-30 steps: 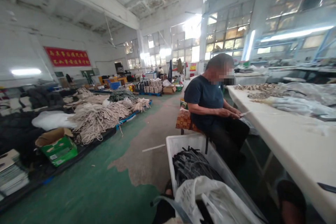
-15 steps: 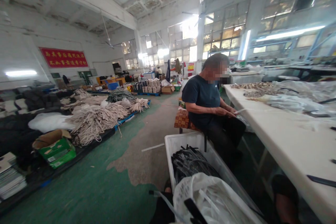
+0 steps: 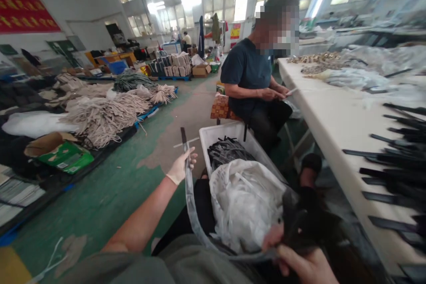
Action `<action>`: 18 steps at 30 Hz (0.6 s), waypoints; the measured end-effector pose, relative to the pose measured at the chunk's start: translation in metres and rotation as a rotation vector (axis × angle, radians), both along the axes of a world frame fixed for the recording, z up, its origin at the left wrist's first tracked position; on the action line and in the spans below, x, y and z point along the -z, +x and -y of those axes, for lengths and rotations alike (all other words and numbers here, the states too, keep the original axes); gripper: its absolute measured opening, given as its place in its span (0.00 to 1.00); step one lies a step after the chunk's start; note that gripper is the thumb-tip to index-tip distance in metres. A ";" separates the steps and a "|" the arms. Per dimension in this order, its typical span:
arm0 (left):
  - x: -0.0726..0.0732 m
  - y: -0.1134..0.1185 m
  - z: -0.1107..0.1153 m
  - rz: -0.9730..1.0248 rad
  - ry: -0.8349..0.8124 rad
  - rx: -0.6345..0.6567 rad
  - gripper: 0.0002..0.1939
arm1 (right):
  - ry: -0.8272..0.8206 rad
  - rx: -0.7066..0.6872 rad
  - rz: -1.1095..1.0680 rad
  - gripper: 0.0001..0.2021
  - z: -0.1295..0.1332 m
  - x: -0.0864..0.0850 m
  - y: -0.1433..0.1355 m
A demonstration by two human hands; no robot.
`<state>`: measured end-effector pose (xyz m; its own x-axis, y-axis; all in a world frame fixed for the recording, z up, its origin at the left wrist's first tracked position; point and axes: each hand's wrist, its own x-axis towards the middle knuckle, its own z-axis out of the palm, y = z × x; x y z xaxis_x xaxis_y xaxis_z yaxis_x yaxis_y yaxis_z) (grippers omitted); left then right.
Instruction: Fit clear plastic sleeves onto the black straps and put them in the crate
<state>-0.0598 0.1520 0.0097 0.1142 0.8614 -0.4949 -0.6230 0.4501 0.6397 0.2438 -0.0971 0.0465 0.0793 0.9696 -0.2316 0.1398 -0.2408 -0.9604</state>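
A long dark strap with a clear, shiny plastic covering [image 3: 191, 206] hangs in a curve in front of my body. Near its upper end, my left hand [image 3: 183, 164] closes around it, and a bare black tip sticks up above the fingers. Low on the right, my right hand [image 3: 304, 262] grips the other end, its fingers bent. Blurred black material beside that hand hides part of it. Between the two hands stands a white sack [image 3: 221, 186] full of crumpled clear plastic strips [image 3: 249, 208].
Behind the sack is a white bin [image 3: 203, 137] holding black strips [image 3: 228, 151]. Many black straps [image 3: 392, 159] lie along the white table [image 3: 319, 124] on the right. A seated person [image 3: 248, 71] works at the table's far end. Cord bundles [image 3: 103, 111] lie on the left.
The view has tipped downward and shifted right. Both my hands have come into view with the strap stretched between them. More black straps on the table now show.
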 end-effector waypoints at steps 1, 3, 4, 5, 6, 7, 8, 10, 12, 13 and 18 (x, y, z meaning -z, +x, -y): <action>0.000 0.011 0.012 -0.047 0.062 0.139 0.13 | 0.043 0.012 -0.107 0.18 -0.008 -0.004 -0.005; 0.001 0.032 0.042 -0.124 0.176 0.418 0.14 | 0.145 0.096 -0.279 0.16 -0.029 -0.013 -0.014; 0.002 0.041 0.057 -0.140 0.208 0.533 0.14 | 0.184 0.123 -0.329 0.14 -0.040 -0.016 -0.016; 0.002 0.049 0.071 -0.149 0.225 0.639 0.15 | 0.219 0.142 -0.355 0.13 -0.050 -0.019 -0.016; 0.003 0.055 0.083 -0.157 0.223 0.732 0.15 | 0.233 0.157 -0.357 0.11 -0.059 -0.021 -0.016; 0.004 0.059 0.093 -0.162 0.201 0.811 0.15 | 0.231 0.166 -0.359 0.11 -0.067 -0.021 -0.014; 0.004 0.062 0.102 -0.168 0.167 0.880 0.15 | 0.223 0.176 -0.364 0.12 -0.073 -0.021 -0.011; 0.004 0.065 0.113 -0.186 0.111 1.002 0.16 | 0.203 0.157 -0.383 0.12 -0.080 -0.018 -0.007; 0.000 0.066 0.119 -0.196 0.123 1.121 0.18 | 0.201 0.112 -0.392 0.11 -0.082 -0.014 -0.006; -0.003 0.067 0.120 -0.192 0.163 1.165 0.19 | 0.206 0.096 -0.384 0.11 -0.082 -0.012 -0.007; -0.029 0.088 0.117 -0.178 0.413 1.068 0.23 | 0.159 0.090 -0.231 0.11 -0.081 -0.006 -0.027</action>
<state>0.0284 0.0346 0.0390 0.8381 0.4680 -0.2803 0.0619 0.4289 0.9012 0.2165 -0.0159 0.0526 0.1294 0.9866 -0.0989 -0.1018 -0.0859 -0.9911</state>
